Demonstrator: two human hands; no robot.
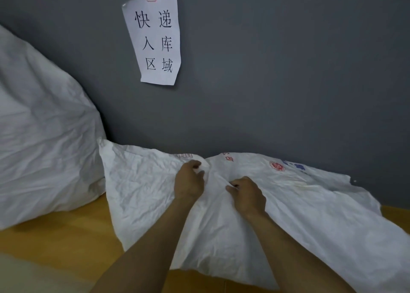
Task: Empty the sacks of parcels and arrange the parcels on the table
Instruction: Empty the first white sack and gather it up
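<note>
The flat sack (299,208) lies across the wooden tabletop (66,237) with its far edge against the grey wall (288,82). Both hands are on the middle of this sack, close to that far edge. The left hand (188,181) has its fingers curled round a bunch of the white cloth, and the right hand (247,195), just beside it, pinches a fold in the same way. I judge that they gather the material to find the mouth, or to lift the sack and shake it out. The sack looks limp (no parcel shows anywhere). To the left of the flat sack a full sack (44,137) leans on the wall and seems to touch its corner, probably waiting for its turn. Above the flat sack a paper sign (155,40) is taped to the wall.
</note>
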